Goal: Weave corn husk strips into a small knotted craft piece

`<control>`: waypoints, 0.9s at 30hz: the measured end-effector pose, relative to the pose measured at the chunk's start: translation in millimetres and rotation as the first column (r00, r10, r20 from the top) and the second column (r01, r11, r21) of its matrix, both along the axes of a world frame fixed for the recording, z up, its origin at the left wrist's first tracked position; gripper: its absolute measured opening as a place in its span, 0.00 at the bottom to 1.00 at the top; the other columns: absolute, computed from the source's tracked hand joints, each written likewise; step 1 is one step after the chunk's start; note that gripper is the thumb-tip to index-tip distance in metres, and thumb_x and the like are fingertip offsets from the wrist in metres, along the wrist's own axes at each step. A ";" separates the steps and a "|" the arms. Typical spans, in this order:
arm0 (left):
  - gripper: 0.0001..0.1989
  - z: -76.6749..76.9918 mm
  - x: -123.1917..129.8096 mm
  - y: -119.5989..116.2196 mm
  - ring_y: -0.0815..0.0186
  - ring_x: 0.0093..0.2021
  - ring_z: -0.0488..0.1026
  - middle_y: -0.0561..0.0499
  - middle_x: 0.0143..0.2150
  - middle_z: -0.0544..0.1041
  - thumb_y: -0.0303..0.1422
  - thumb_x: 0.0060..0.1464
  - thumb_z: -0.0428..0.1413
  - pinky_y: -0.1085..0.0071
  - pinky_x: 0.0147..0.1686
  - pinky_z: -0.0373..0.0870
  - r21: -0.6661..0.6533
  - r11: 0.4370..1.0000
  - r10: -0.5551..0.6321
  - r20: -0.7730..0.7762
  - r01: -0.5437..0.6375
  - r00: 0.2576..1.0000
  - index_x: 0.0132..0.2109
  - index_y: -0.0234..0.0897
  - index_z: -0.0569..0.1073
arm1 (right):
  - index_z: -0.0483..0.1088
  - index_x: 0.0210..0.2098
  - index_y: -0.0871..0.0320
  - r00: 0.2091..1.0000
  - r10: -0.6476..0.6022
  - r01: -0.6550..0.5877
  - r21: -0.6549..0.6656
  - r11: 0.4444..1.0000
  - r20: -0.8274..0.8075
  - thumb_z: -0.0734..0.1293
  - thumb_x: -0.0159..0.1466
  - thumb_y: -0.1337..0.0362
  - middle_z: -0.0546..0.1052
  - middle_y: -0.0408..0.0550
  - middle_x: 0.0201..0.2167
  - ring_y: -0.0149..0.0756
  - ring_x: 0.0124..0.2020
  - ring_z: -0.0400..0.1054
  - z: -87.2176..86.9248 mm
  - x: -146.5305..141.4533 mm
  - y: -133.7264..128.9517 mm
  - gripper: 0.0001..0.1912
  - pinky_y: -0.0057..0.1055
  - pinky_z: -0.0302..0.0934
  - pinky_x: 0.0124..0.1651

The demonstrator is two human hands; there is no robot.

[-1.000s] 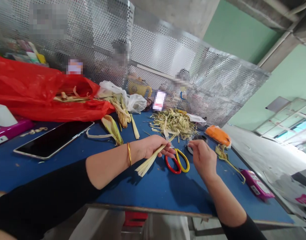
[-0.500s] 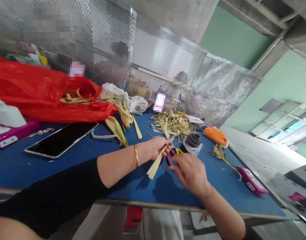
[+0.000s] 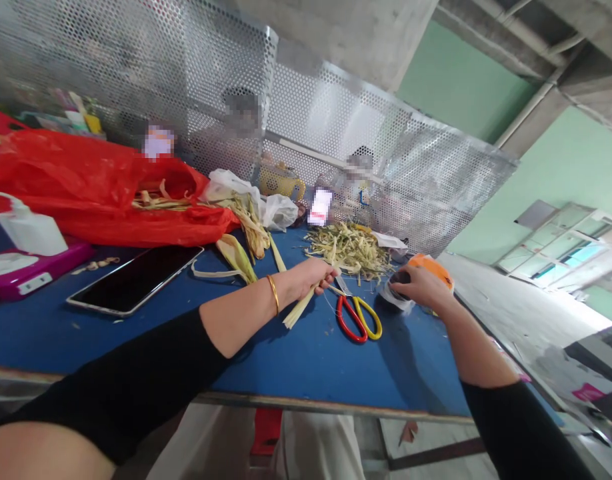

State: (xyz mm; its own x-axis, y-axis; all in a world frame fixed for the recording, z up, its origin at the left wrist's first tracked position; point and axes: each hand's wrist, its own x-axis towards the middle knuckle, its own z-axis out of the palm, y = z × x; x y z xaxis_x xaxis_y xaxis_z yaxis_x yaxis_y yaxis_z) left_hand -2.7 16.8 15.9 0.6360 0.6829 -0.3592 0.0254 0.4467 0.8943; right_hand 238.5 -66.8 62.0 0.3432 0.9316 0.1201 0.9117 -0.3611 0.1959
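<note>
My left hand (image 3: 313, 277) is closed around a bundle of pale husk strips (image 3: 299, 312), whose fanned end points down toward me. Over at the right, my right hand (image 3: 420, 285) has its fingers wrapped round the top of the black spool (image 3: 396, 299), which has white thread on it. Scissors (image 3: 360, 319) with one red and one yellow handle lie between my hands, their blades pointing away from me. A heap of shredded husk (image 3: 349, 250) lies behind them.
An orange bag (image 3: 433, 267) sits behind my right hand. To the left are a phone (image 3: 136, 280), a red plastic bag (image 3: 86, 187), loose husks (image 3: 236, 257) and a purple power strip (image 3: 41, 270). A perforated metal screen (image 3: 331, 113) stands along the back.
My right hand has moved right and away from me, from beside the scissors onto the black spool. My left hand still holds the husk bundle, and the scissor handles are now uncovered.
</note>
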 end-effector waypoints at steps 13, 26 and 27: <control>0.13 9.8 -15.6 21.1 0.79 0.15 0.51 0.58 0.18 0.58 0.26 0.59 0.50 0.81 0.14 0.44 0.073 0.997 0.006 -0.032 -0.004 0.999 0.25 0.34 0.62 | 0.71 0.47 0.64 0.970 -0.238 0.234 0.083 0.969 0.041 0.62 0.63 0.51 0.75 0.63 0.43 0.51 0.44 0.71 -11.1 27.8 -6.4 0.23 0.39 0.60 0.41; 0.13 5.8 -20.7 31.1 0.78 0.15 0.50 0.58 0.18 0.57 0.25 0.60 0.48 0.81 0.15 0.45 0.101 0.995 0.016 -0.085 -0.007 0.996 0.26 0.35 0.61 | 0.68 0.49 0.62 0.960 0.205 -0.222 -0.072 0.972 -0.192 0.63 0.58 0.63 0.76 0.60 0.42 0.46 0.41 0.72 -58.8 -93.5 -33.2 0.20 0.33 0.58 0.38; 0.13 5.8 -20.9 31.1 0.78 0.16 0.51 0.58 0.18 0.58 0.25 0.60 0.48 0.81 0.15 0.45 0.103 0.995 0.016 -0.091 -0.006 0.996 0.26 0.35 0.61 | 0.67 0.50 0.64 0.964 0.174 -0.195 -0.084 0.977 -0.202 0.64 0.57 0.65 0.77 0.61 0.42 0.47 0.41 0.72 -59.5 -96.2 -32.4 0.21 0.33 0.58 0.37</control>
State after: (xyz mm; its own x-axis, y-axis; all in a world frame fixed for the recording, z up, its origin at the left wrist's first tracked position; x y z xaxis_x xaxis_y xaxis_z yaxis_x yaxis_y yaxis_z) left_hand -23.6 48.0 21.8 0.5960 0.7259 -0.3432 0.1050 0.3532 0.9296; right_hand 142.3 -99.2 2.6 0.1715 0.9847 -0.0302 0.9847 -0.1703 0.0378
